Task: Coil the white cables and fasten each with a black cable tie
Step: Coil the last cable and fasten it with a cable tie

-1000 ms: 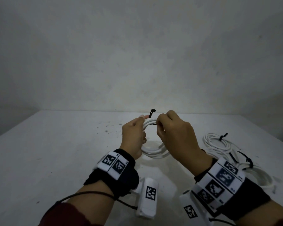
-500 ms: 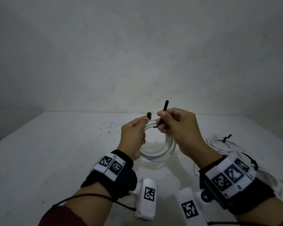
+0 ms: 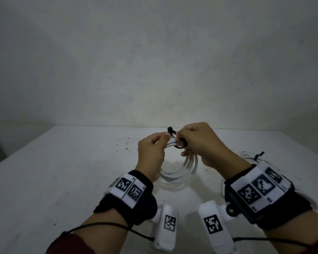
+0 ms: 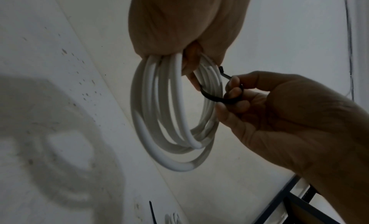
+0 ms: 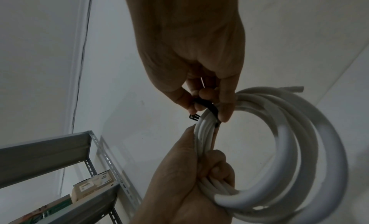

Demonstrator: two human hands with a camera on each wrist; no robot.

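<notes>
A coiled white cable (image 3: pixel 182 171) hangs above the table between my hands. My left hand (image 3: pixel 163 138) grips the top of the bundle (image 5: pixel 205 148), with its fingers curled round the strands. A black cable tie (image 4: pixel 215 98) wraps under the bundle beside that grip. The tie's square head (image 3: pixel 170 129) sticks up above the cable. My right hand (image 3: pixel 180 139) pinches the tie's strap (image 5: pixel 207 107) between thumb and fingers, close against the coil (image 4: pixel 173 116). From the right wrist view, the tie head (image 5: pixel 194 116) pokes out to the left of the fingers.
At the table's right lie more white cable coils (image 3: pixel 250 158), one with a black tie (image 3: pixel 259 155) round it. A loose black tie (image 4: pixel 151 211) lies on the white table (image 3: pixel 62 171). A metal shelf (image 5: pixel 60 148) with boxes stands beside the table.
Half a second ago my right hand held the tie's tail pointing up. It has since bent the strap down and round the bundle. Both hands have risen a little.
</notes>
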